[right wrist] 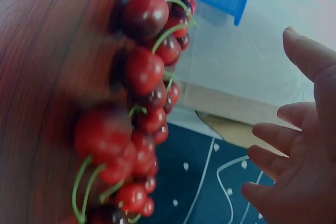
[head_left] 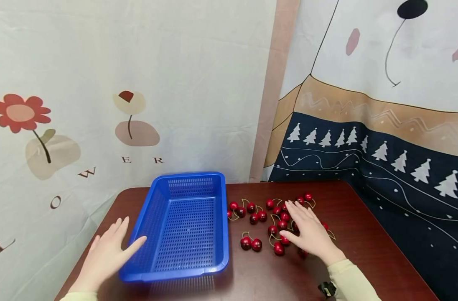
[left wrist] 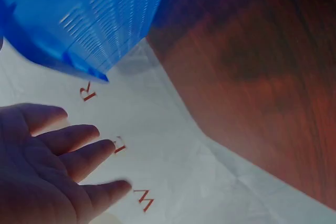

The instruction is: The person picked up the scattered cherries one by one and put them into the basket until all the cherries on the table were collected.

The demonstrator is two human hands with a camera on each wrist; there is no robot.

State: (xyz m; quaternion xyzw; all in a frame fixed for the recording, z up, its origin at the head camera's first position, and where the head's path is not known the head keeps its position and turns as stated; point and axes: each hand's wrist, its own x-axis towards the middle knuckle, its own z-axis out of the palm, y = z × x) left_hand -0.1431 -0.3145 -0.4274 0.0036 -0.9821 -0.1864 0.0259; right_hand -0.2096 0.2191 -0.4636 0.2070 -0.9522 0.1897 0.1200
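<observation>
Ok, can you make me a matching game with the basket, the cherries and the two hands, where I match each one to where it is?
Things:
1. blue basket
2. cherries
3. left hand
4. right hand

Places:
a. spread flat over the cherries
b. scattered on the brown table, right of the basket
c. open beside the basket's left edge
d. empty, in the middle of the table

Pairs: 1-d, 2-b, 3-c, 4-a
</observation>
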